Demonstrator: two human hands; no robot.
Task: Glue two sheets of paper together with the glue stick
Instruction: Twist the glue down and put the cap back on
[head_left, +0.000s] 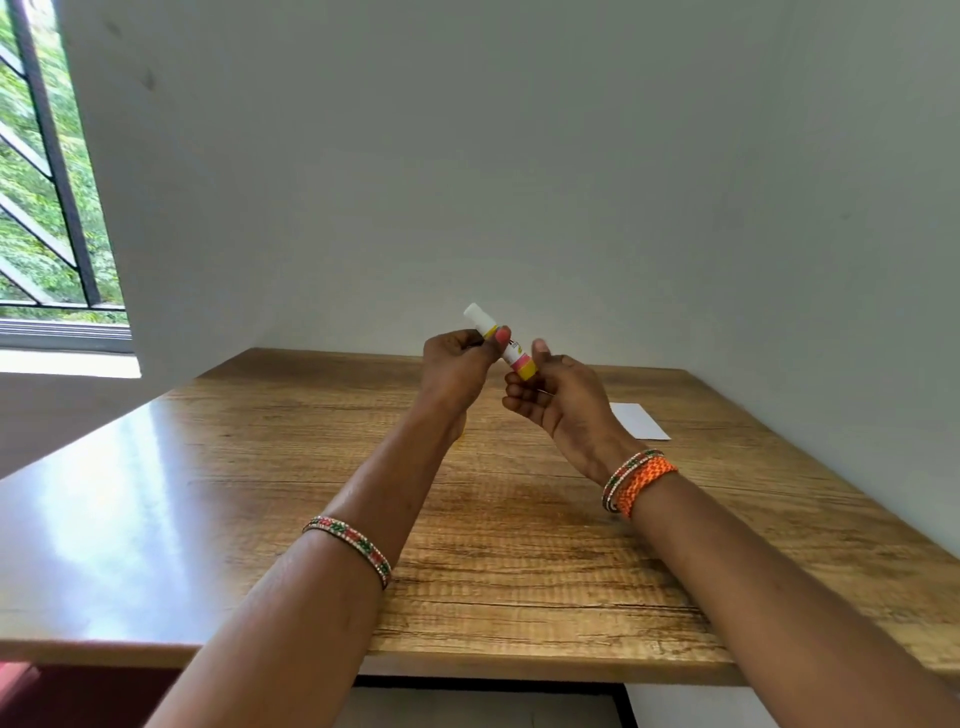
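Held up above the wooden, brown-grained worktop (218, 493), well clear of its surface: a small white glue stick with pink and yellow bands (511, 353), tilted, white cap end up and to the far left, yellow base down toward the right. Left hand (457, 364) curled round the upper part near the cap, thumb pressed on the barrel; right hand (556, 395) cradling the yellow base, thumb raised beside it, fingers curled underneath. Probably gripped at both ends so one hand can steady the barrel while the other pulls the cap or twists the base — which of the two, impossible to tell from here.

Flat on the worktop at the far right, partly hidden behind the right wrist: a white rectangular sheet of paper (644, 423). Only one sheet plainly visible; a second not made out. Beaded bangles on both wrists, an orange woven band on the right. Grey wall behind, barred window with green foliage at far left. Nothing between the hands and the paper — just open wood.
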